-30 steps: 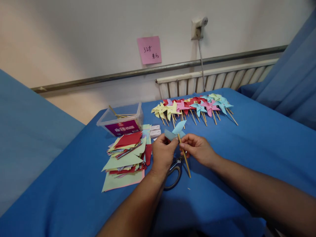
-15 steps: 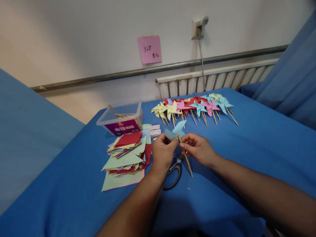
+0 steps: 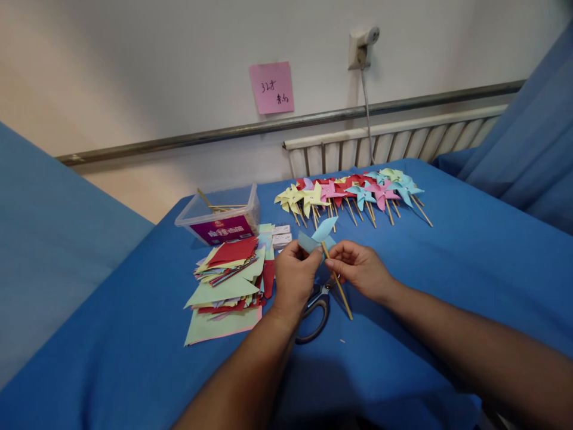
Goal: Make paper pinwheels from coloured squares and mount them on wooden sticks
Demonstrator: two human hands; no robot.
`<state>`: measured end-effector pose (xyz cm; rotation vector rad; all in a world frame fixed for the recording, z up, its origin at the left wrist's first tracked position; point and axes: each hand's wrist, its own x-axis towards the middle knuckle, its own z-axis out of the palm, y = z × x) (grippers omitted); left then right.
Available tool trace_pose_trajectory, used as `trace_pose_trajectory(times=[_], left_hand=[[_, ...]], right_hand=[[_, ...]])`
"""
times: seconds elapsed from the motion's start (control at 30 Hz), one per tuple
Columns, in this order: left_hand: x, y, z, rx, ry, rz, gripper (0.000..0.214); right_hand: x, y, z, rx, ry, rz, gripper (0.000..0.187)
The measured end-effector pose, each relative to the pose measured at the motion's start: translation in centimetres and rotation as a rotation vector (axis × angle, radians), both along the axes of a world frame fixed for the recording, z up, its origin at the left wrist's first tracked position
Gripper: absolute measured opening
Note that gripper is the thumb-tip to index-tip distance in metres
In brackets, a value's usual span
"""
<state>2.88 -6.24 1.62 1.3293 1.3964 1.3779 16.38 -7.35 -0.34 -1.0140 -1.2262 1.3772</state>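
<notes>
A light blue paper pinwheel (image 3: 324, 229) is held up between my hands above the table. My left hand (image 3: 297, 272) is closed on its paper blades, the thumb near the centre by the stick's top. My right hand (image 3: 360, 269) pinches the thin wooden stick (image 3: 342, 297) just below the blades; the stick slants down toward me to the right. Where stick and paper meet is partly covered by my left thumb. Below my hands lie dark-handled scissors (image 3: 317, 322), their blades partly hidden.
Left of my hands are stacked coloured paper sheets (image 3: 224, 292) and a clear plastic box (image 3: 217, 215) with sticks inside. Small white boxes (image 3: 282, 237) stand beside them. Several finished pinwheels (image 3: 349, 194) lie along the far edge of the blue-covered table (image 3: 430, 370), before a radiator (image 3: 398, 140).
The stick's lower end has swung slightly to the right. Both hands keep nearly the same place and grip.
</notes>
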Motion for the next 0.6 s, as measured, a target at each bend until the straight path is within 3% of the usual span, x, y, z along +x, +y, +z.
trace_pose_trajectory(times=[0.6], left_hand=[[-0.12,-0.08,-0.01,0.011,0.034,0.005,0.017]], right_hand=[[0.01,0.03,-0.05,0.029,-0.019,-0.030,0.027]])
